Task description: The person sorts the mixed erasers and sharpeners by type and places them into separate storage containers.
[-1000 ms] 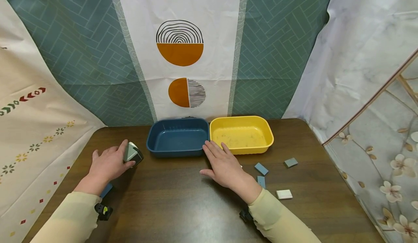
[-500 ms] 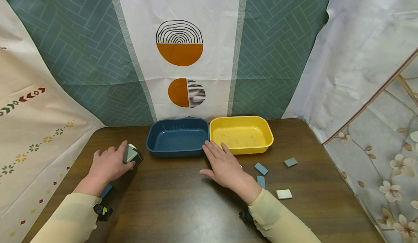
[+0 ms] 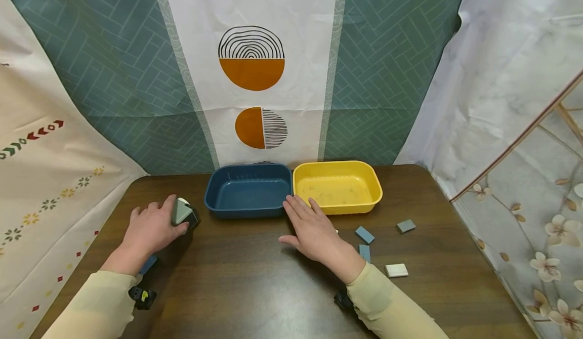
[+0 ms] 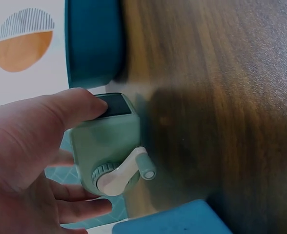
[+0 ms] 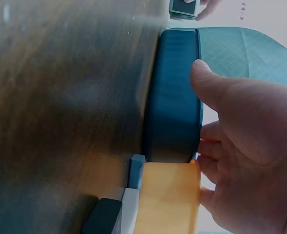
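My left hand (image 3: 148,231) grips a pale green hand-crank pencil sharpener (image 3: 181,213) at the table's left side. In the left wrist view the thumb presses its dark panel, and the sharpener's crank (image 4: 124,175) faces the camera. My right hand (image 3: 314,231) reaches to where the blue bin (image 3: 248,214) and yellow bin (image 3: 350,209) meet. Its fingers are straight, with the thumb spread and nothing held; the fingertips overlap the bins' front rims in the head view.
A blue block (image 3: 148,264) lies partly hidden by the left wrist. Right of the right hand are two small blue blocks (image 3: 365,235), a grey block (image 3: 406,226) and a white block (image 3: 397,270). Patterned cloth (image 3: 136,76) hangs behind the table.
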Demonstrator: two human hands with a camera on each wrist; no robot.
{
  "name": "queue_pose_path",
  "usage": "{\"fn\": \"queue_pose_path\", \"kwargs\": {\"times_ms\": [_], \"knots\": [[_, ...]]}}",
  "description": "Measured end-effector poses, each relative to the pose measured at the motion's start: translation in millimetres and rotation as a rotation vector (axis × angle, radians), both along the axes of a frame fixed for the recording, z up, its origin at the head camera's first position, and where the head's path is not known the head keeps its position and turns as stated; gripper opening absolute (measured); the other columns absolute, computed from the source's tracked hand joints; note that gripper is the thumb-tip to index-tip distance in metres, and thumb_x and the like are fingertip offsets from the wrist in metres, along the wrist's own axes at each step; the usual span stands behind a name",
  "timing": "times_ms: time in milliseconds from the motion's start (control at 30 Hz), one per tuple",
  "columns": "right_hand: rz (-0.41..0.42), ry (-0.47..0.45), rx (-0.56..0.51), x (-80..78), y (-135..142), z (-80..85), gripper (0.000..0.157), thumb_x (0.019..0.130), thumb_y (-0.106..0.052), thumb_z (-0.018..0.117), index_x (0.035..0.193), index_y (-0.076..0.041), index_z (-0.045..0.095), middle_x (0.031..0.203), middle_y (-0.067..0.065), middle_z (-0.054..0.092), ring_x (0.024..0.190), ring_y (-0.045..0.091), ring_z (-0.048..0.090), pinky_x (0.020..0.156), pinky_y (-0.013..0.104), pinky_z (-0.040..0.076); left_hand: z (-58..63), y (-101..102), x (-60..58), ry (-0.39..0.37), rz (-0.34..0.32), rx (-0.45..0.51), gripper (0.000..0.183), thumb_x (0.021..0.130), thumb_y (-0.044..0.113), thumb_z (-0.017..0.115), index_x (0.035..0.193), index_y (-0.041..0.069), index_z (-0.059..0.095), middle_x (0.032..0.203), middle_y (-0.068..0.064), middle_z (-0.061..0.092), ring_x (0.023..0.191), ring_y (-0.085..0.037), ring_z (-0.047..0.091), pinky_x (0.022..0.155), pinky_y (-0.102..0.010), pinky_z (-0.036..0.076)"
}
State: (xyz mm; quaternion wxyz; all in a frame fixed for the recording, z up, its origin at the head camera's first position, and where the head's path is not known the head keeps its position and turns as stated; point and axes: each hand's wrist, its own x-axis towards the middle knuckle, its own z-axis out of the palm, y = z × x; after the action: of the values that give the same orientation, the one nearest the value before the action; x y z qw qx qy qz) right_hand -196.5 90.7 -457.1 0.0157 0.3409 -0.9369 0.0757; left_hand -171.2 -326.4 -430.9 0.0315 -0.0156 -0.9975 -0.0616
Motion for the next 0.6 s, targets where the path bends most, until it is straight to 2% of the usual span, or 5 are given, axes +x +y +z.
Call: {"fn": "queue_pose_path", "kwargs": {"times_ms": [600], "knots": [[-0.003,-0.016,-0.011,0.1,-1,1.9,0.09,0.109,-0.06,0.062,0.174,-0.005,0.032,0.182,0.013,0.024,0.168,0.029,0.022,0.136,0.054,0.013,24.0,9,3.9,0.186,-0.022,0.006,0.088,0.088,0.038,0.087,0.151,-0.011,0.048,0.115,-0.044,0.061,0.105,-0.058,0.062,0.103,-0.083,0.031]]}}
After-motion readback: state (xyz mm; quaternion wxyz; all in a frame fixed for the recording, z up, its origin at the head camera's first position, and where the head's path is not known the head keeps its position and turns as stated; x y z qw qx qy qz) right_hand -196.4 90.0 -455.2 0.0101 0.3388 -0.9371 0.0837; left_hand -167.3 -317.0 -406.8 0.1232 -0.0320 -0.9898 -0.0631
